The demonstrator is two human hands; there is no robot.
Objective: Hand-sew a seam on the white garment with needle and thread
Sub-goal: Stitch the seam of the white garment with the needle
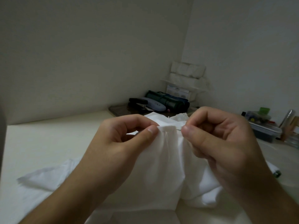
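The left hand (123,143) pinches the folded edge of the white garment (163,160) — thumb on top. The right hand (221,141) pinches the needle (179,129) just beside that edge.

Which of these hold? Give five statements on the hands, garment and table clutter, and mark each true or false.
1. The left hand pinches the garment edge. True.
2. The right hand lies flat on the table. False: it is raised, pinching at the needle.
3. A stapler sits by the wall. True.
4. The garment is black. False: white.
5. The hands hold scissors. False: none visible.
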